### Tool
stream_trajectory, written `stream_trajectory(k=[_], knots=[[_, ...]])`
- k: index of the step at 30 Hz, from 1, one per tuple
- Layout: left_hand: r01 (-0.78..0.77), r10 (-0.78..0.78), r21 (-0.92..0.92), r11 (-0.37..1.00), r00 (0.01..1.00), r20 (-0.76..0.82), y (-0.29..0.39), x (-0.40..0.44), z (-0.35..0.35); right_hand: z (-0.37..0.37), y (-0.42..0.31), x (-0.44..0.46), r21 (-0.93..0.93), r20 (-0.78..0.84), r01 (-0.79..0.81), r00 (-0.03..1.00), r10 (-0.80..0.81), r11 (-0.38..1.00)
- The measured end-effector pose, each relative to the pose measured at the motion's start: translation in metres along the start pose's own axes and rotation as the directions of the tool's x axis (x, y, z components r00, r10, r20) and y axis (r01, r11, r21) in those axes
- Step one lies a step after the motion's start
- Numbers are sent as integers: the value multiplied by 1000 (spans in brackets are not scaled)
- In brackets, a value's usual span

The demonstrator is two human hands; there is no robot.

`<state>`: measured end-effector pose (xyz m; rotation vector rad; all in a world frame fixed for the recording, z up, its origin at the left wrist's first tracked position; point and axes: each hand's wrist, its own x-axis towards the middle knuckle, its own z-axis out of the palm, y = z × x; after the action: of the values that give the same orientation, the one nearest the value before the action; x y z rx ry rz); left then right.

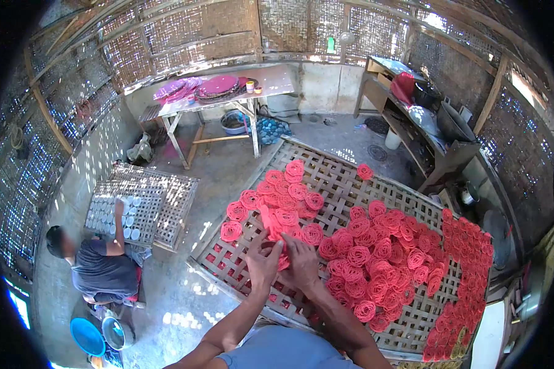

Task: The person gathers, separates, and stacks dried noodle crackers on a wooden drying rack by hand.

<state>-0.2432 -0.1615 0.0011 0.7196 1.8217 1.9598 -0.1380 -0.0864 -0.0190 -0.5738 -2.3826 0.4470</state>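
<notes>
Left hand (263, 261) and right hand (302, 263) close together, fingers curled at bright red stringy strands (271, 225), likely so one steadies while the other works; can't tell if either grips fully. Strands sit over the left part of a flat grey-brown woven lattice panel (331, 180), gaps probably for airflow. Red round lacy coils (383, 246) heaped to the right, overlapping, maybe to save room

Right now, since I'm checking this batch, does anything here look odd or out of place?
Yes: a few yellowish lacy coils at lower right differ in colour from neighbouring red lacy coils; one pinkish-red lacy coil lies alone at the far edge of the woven lattice rack.
</notes>
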Motion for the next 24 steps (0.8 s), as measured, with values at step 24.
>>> stream_trajectory(k=[24], knots=[[-139, 91, 103, 985, 922, 376, -19, 32, 46, -130, 75, -45, 493, -221, -571, 648, 729, 657]])
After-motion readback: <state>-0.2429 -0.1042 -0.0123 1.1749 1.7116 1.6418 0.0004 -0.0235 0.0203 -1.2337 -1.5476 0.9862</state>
